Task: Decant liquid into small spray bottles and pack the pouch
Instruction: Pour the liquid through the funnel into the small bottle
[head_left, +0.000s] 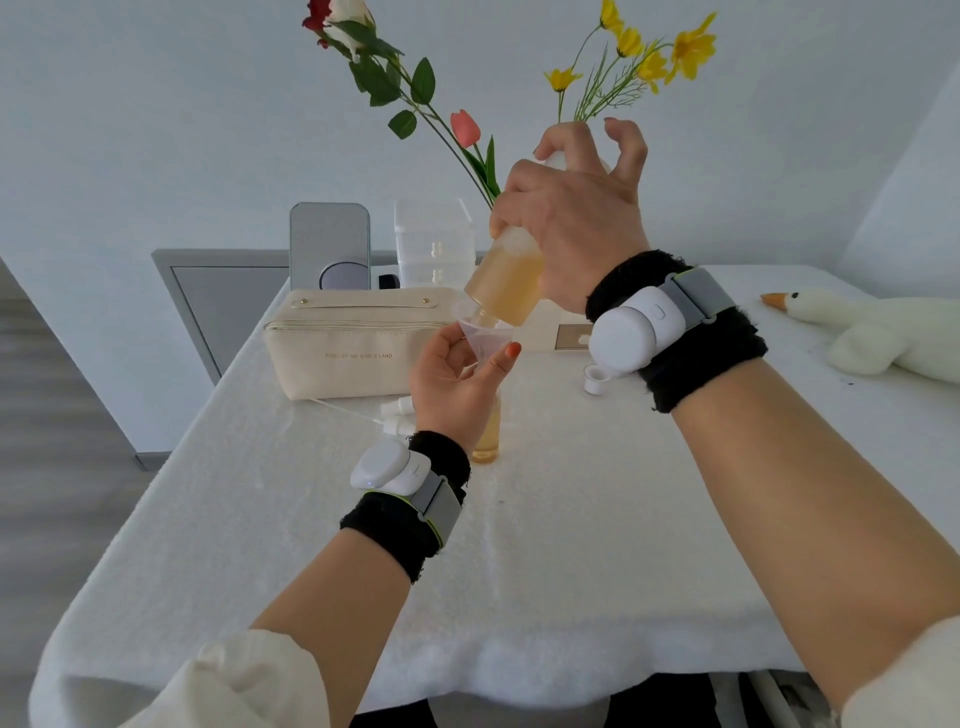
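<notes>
My right hand (576, 208) grips a large bottle of amber liquid (506, 283), tipped mouth-down over a clear plastic funnel (480, 335). My left hand (454, 379) holds the funnel between thumb and fingers. The funnel sits over a small spray bottle (488, 436) standing on the table, partly filled with amber liquid and mostly hidden behind my left hand. A cream zip pouch (343, 343) stands just left of the hands. Spray pump heads (397, 415) with thin tubes lie in front of the pouch. A small white cap (595, 378) lies to the right.
A white cloth covers the table (519, 545). Behind the pouch stand a grey mirror-like stand (330, 244), a clear plastic container (434, 241) and flowers (467, 124). A plush goose (872, 327) lies at the far right.
</notes>
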